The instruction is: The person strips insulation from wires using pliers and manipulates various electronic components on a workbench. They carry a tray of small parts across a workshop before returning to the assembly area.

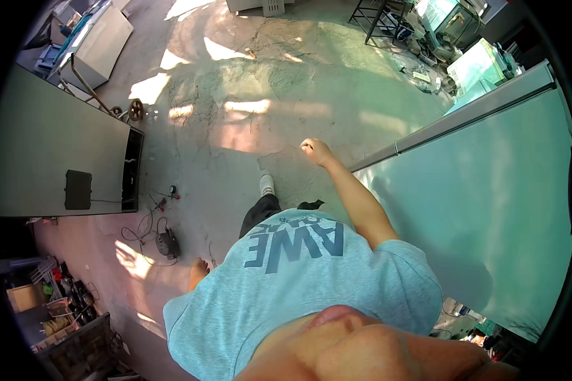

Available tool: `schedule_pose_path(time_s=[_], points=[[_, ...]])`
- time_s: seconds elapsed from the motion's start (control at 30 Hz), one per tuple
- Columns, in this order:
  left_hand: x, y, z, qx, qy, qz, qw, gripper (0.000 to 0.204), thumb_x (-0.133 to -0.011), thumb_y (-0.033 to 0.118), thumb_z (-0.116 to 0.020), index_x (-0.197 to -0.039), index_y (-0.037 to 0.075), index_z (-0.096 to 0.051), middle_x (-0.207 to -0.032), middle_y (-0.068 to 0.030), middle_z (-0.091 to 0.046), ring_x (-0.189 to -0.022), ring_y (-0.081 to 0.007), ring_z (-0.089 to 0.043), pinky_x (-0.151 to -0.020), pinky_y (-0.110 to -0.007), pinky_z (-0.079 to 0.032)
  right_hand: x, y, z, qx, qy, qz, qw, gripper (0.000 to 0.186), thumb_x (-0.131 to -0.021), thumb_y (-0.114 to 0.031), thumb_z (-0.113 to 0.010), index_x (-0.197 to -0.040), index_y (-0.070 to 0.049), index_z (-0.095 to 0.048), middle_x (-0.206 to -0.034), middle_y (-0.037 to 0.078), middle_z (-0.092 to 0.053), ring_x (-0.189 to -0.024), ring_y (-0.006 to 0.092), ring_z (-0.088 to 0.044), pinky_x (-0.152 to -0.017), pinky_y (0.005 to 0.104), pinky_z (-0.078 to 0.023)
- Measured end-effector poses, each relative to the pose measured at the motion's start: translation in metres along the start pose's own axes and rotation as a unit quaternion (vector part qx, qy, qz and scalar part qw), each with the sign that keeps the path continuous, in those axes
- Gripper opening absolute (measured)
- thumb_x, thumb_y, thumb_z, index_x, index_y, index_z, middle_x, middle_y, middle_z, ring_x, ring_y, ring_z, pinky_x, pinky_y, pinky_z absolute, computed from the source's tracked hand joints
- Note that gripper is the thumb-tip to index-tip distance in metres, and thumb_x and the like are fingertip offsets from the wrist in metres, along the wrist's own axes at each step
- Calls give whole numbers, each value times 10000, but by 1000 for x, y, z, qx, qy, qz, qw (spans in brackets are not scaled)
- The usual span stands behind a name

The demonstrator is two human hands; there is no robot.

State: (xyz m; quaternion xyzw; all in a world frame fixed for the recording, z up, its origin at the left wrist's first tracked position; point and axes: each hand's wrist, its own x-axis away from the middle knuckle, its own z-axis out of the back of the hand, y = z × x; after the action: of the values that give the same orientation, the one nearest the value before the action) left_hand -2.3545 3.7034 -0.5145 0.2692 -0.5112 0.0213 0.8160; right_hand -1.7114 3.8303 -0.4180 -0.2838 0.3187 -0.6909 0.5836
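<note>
My right hand (pixel 315 150) is raised beside a tall pale fridge-like cabinet (pixel 470 209), its fingers curled round something small and dark that I cannot make out. My left hand (pixel 200 269) hangs at my left side, partly hidden by my shirt, with fingers slightly apart and nothing visible in them. On the floor left of it lie a black motor-like device (pixel 167 244), cables and a small gauge (pixel 173 190). One white shoe (pixel 267 185) shows below me.
A grey appliance cabinet (pixel 54 146) stands at left, with a hand truck (pixel 82 82) and white appliance (pixel 95 44) beyond. At upper right are a black metal stand (pixel 378 19) and piled appliances (pixel 473 66). Clutter (pixel 70 298) fills the lower left. The cracked concrete floor (pixel 292 114) stretches ahead.
</note>
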Motion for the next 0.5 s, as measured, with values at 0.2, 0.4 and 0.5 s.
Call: schedule_pose_path(time_s=[0.2,0.4,0.5], points=[[-41,262,-301,-270,-95,-134,949,275,-919,303,-456,-1034,97,-596,-918,-27,-626,-714,-161,-578,-573,-348,-422,91,206,15,207,-162,-439,859,172,-798,-112,-544,-891,-80,-685,-882,113,-670,-829,281,-632,-731,393,-512],[93,393,-630,-358,-315,-452,754,385,-901,239,-535,-1173,-27,-595,-971,-113,-676,-823,-182,-637,-737,-324,-495,164,170,42,-366,291,-650,600,175,-915,-131,-532,-768,-41,-561,-618,64,-524,-506,176,-500,-448,286,-404],[178,390,-737,-369,-418,-407,723,407,-926,279,-541,-1227,6,-567,-1075,-110,-654,-919,-197,-634,-773,-320,-486,155,172,28,-379,272,-703,536,163,-896,-174,-548,-791,-56,-588,-702,77,-566,-616,185,-540,-542,306,-445]])
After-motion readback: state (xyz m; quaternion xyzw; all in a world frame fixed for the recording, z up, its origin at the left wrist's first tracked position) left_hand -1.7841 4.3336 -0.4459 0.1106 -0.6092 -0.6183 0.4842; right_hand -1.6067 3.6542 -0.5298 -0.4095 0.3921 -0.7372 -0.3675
